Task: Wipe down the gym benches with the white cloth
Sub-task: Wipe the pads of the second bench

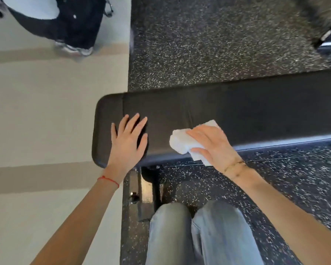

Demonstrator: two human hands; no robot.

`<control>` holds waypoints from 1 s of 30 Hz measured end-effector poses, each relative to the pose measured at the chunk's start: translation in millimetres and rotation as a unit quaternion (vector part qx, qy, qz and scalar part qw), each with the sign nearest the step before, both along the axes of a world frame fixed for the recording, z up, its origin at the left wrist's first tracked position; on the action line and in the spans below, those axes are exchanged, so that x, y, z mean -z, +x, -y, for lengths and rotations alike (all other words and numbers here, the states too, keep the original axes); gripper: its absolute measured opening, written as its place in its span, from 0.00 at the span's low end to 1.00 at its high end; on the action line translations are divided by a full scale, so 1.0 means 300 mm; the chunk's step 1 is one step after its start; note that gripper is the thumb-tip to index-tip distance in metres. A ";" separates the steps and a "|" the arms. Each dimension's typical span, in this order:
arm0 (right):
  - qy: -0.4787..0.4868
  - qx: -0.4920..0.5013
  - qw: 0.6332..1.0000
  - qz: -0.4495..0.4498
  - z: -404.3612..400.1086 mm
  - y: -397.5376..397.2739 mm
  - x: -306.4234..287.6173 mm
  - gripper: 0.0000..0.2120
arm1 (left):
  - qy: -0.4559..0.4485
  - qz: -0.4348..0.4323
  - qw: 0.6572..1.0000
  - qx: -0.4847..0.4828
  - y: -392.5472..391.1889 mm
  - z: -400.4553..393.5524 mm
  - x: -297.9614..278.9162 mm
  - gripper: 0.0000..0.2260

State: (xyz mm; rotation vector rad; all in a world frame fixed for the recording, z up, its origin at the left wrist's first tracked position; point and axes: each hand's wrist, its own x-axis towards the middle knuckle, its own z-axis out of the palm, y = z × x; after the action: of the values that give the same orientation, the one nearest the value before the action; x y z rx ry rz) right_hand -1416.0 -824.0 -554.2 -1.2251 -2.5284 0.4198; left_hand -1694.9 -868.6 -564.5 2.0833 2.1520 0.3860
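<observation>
Wiping step in hand. The white cloth (182, 142) is bunched on the near edge of the black gym bench (237, 111), pressed and gripped by the right hand (210, 144). The left hand (128, 142) is laid flat, fingers spread, near the bench end — bracing. Next stroke judged to need sustained pressure along the pad — the rightward length appears unwiped.

Red wrist string (108, 181), grey-blue jeans (199, 236)

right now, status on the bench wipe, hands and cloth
Left hand flat on black bench, fingers spread. Right hand grips white cloth at bench's near edge. Nothing on the pad ahead of the cloth.
</observation>
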 end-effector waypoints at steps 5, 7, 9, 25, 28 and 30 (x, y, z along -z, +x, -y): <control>0.140 -0.060 0.987 -0.054 0.000 -0.011 0.078 0.22 | 0.083 0.012 0.996 -0.012 -0.019 -0.008 0.069 0.21; 0.177 -0.082 0.980 -0.049 0.013 -0.022 0.088 0.23 | 0.096 0.020 0.995 -0.010 -0.023 -0.012 0.068 0.20; 0.210 -0.093 0.973 -0.038 0.044 -0.067 0.108 0.22 | 0.107 0.029 0.994 -0.011 -0.021 -0.010 0.070 0.20; 0.288 -0.077 0.953 0.059 0.052 -0.006 0.159 0.23 | 0.135 0.019 0.990 -0.042 0.051 -0.008 0.055 0.17; 0.279 0.012 0.960 0.036 0.003 0.181 0.168 0.24 | 0.161 0.028 0.986 -0.016 0.128 -0.023 0.045 0.17; 0.278 0.073 0.958 0.004 -0.010 0.247 0.161 0.22 | 0.167 0.041 0.985 -0.003 0.180 -0.042 0.044 0.16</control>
State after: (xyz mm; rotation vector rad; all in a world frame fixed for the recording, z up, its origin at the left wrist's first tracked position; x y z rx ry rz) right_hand -1342.0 -820.9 -602.6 -1.1638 -2.2994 -0.3160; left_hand -1640.8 -856.1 -577.8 2.1769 2.1701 0.8706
